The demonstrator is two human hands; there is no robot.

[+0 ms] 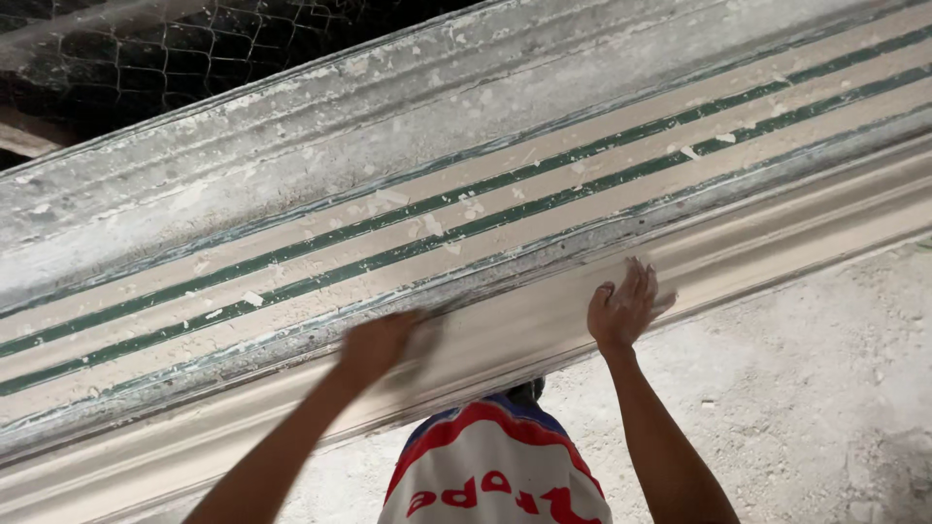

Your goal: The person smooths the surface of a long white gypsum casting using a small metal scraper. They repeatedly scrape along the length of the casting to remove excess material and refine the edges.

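A long white plaster moulding point(544, 320) runs slantwise across the view, from the lower left up toward the right edge; it lies on the near lip of a long, plaster-crusted bench point(291, 184) whose flat top carries cream and green stripes point(505, 199) running the same way, flecked with dried white chips.

The right hand point(626, 309) is open, its fingers point(639, 281) spread and pointing up and away from the person; the palm lies flat against the moulding's smooth face, the fingertips reaching to its upper edge just below the stripes; it grips nothing, only presses or rests on the surface. The left hand point(374, 344) is blurred by motion; it sits at the moulding's upper edge, further left along the piece, and seems to touch it, but whether its fingers are curled or flat cannot be told from the smear. So the moulding lies under both hands, stretching well past them on either side; the two hands are well apart along its length.

Between the forearms, low in the view, is the person's shirt point(490, 466), white with red and blue bands; to the right below the moulding is a pale, dusty floor point(806, 388); at the upper left, behind the bench, wire mesh point(194, 49) hangs against the dark.
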